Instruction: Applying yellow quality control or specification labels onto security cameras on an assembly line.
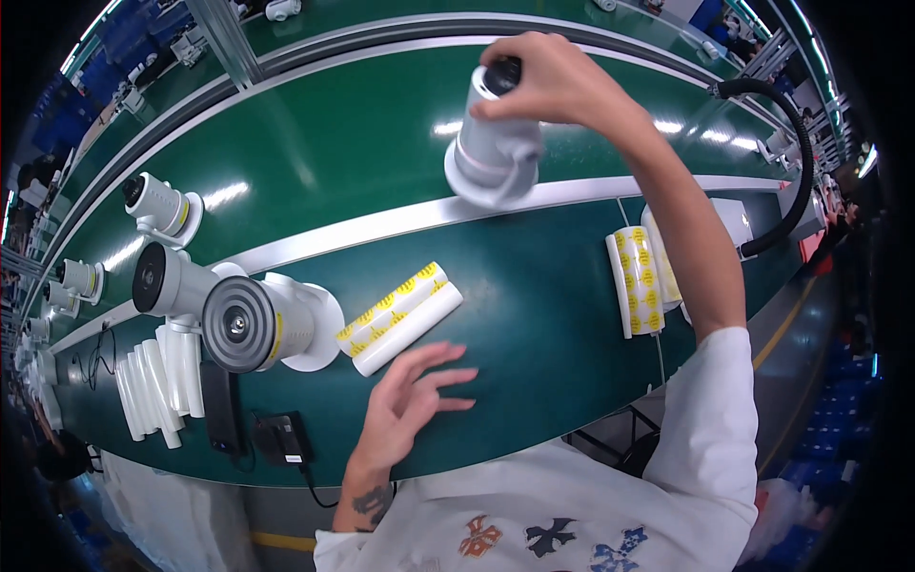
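Note:
My right hand is raised over the green conveyor belt and grips a white cylindrical camera by its dark front end, its round base pointing down toward the belt's pale rail. My left hand rests open on the green workbench, fingers spread, holding nothing. Just beyond its fingertips lie two white strips with yellow labels. To their left, a white camera with a grey ribbed face lies on its side.
More white cameras stand along the left of the bench. White strips lie stacked at the near left beside a black power adapter. More yellow-labelled strips lie at right. A black flexible hose arcs at far right.

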